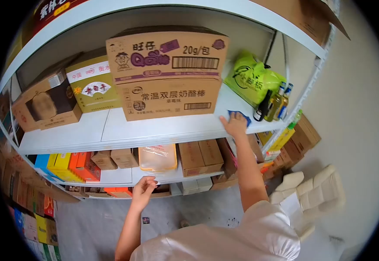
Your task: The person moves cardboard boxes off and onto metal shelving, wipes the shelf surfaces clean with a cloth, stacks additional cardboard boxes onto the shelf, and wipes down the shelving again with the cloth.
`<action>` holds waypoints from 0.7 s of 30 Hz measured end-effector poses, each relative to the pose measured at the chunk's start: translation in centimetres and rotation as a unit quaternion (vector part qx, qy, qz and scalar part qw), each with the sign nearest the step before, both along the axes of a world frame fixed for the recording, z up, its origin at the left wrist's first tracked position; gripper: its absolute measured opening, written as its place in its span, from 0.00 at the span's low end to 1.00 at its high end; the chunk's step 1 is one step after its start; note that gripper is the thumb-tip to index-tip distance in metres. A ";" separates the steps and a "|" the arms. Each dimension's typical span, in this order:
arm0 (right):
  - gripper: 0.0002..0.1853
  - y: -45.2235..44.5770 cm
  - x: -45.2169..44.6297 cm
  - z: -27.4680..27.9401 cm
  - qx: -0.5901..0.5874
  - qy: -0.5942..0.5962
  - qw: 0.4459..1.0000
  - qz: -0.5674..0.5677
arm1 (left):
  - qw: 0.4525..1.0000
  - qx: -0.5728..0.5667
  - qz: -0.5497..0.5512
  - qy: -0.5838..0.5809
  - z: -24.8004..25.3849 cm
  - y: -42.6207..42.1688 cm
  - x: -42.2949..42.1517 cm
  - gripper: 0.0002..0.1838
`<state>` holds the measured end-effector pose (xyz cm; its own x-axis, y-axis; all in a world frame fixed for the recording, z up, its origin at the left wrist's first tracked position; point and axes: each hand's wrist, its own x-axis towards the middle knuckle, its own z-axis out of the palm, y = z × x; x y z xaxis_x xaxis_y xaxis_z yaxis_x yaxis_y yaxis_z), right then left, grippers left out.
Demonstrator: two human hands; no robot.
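My right hand [236, 126] lies on a blue cloth [240, 116] on the white upper shelf [154, 126], pressing it near the front edge, left of several bottles [275, 104]. Part of the cloth is hidden under the palm. Behind it stands a green plastic bag [254, 80]. Two stacked cardboard cartons [167, 74] are to the left of that hand. My left hand [144, 190] hangs in front of the lower shelf, fingers curled loosely, below a clear container with an orange rim [157, 158]. Nothing shows in its fingers.
A white and gold box [94, 85] and a brown box [46, 102] stand at the upper shelf's left. Colourful boxes [65, 166] and brown cartons [200, 157] sit on the shelf below. A cream armchair [320, 191] is on the floor at the right.
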<state>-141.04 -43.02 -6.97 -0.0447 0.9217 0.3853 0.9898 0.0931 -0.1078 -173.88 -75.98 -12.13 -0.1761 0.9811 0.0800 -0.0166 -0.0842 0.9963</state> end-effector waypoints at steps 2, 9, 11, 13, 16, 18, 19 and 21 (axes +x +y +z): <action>0.47 -1.6 -2.5 0.4 -0.030 0.011 0.999 0.031 | 1.000 -0.013 -0.001 0.005 -0.8 -0.5 -0.2 0.12; 0.46 -8.0 -9.3 0.5 -0.031 0.041 0.991 0.126 | 0.999 -0.030 -0.034 -0.014 -3.0 -4.0 -0.2 0.13; 0.44 -8.3 -10.2 -1.0 0.018 0.029 0.984 0.177 | 0.998 -0.043 -0.032 -0.046 -3.5 -5.4 -0.4 0.12; 0.34 -8.3 -10.0 -1.2 0.042 0.026 0.976 0.212 | 0.997 -0.050 -0.027 -0.052 -4.2 -7.1 -0.9 0.12; 0.23 -6.7 -7.4 -0.7 -0.028 0.123 0.956 0.266 | 0.997 -0.055 0.007 -0.050 -5.7 -9.9 -2.3 0.11; 0.19 -7.8 -6.6 0.0 -0.023 0.076 0.975 0.209 | 0.997 -0.067 0.040 -0.021 -6.1 -12.4 -3.8 0.12; 0.18 -8.6 -6.3 0.0 0.018 0.020 0.984 0.177 | 0.995 -0.076 0.062 0.009 -6.1 -13.7 -4.3 0.13; 0.18 -9.6 -6.7 0.3 0.003 0.040 0.988 0.148 | 0.992 -0.090 0.089 0.005 -5.5 -16.1 -5.0 0.13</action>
